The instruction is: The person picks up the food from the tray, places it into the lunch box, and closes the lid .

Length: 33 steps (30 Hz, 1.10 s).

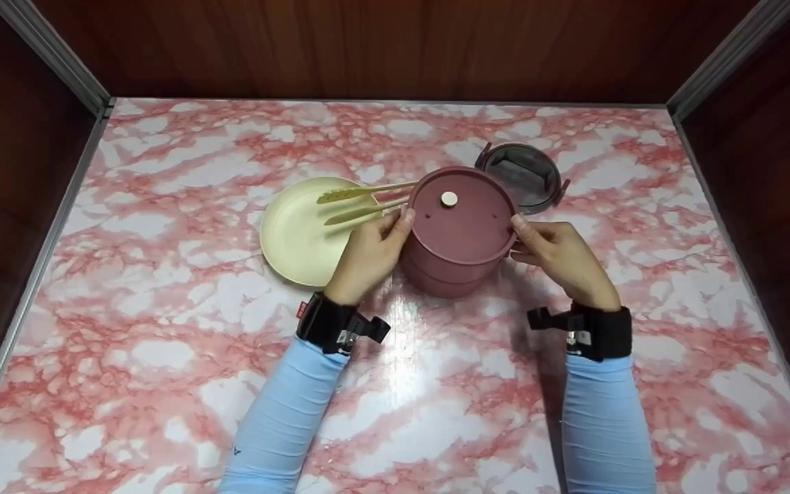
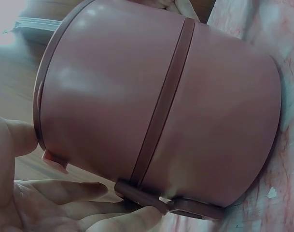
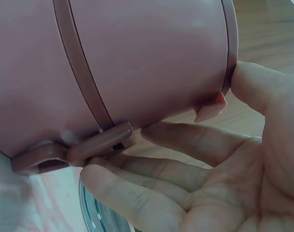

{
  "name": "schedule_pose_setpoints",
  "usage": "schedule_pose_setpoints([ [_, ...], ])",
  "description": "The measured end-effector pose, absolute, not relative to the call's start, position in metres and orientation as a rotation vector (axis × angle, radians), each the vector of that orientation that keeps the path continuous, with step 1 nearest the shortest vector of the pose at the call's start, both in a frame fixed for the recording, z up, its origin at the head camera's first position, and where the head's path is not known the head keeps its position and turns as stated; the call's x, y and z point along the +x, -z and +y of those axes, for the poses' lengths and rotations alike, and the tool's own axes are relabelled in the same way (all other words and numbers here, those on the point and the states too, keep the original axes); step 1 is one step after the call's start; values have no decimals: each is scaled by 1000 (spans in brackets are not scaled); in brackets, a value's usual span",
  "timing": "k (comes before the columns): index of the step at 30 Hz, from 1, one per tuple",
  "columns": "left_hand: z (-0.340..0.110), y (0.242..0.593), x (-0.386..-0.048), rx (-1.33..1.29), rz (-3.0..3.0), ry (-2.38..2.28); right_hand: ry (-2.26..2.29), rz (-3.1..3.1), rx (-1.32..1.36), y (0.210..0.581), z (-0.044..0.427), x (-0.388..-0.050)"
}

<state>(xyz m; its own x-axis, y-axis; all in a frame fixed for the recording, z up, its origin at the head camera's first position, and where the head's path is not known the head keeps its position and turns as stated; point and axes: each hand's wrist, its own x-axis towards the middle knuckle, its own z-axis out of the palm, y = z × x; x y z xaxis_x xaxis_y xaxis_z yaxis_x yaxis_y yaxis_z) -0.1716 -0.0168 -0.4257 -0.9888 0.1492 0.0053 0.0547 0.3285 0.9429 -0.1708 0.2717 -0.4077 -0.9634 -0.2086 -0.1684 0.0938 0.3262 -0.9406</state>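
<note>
A dusky-red two-tier lunch box (image 1: 460, 233) with a flat lid (image 1: 467, 223) and a small white knob (image 1: 448, 200) stands between my hands. My left hand (image 1: 372, 250) holds its left side, with the thumb at the lid's rim. In the left wrist view, the fingers lie by a side clasp (image 2: 142, 197) at the middle band. From the right, my right hand (image 1: 563, 257) holds it the same way, its thumb on the rim. The fingers touch near the other clasp (image 3: 101, 143) in the right wrist view.
Left of the box lies a cream plate (image 1: 292, 233). Over it reach two yellow-green utensil heads, one slotted (image 1: 340, 195) and one plain (image 1: 350, 216), their far ends hidden behind the box. A dark see-through container (image 1: 522, 175) with side clips sits behind right. Brown panels (image 1: 388, 48) enclose the marbled table.
</note>
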Motion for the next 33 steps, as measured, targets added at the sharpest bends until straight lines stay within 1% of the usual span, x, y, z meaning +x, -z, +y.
schedule_pose_setpoints([
  [7,-16,427,-173,187,2500,-1744,1836,2251,-82,413,271,-170],
  [17,-16,431,-174,118,2436,-1790,2018,2185,29,418,261,-171],
  [26,-18,430,-173,17,2276,-1968,2023,2131,39,417,262,-170],
  [33,-16,427,-174,35,2216,-1969,1919,2178,83,411,264,-170],
])
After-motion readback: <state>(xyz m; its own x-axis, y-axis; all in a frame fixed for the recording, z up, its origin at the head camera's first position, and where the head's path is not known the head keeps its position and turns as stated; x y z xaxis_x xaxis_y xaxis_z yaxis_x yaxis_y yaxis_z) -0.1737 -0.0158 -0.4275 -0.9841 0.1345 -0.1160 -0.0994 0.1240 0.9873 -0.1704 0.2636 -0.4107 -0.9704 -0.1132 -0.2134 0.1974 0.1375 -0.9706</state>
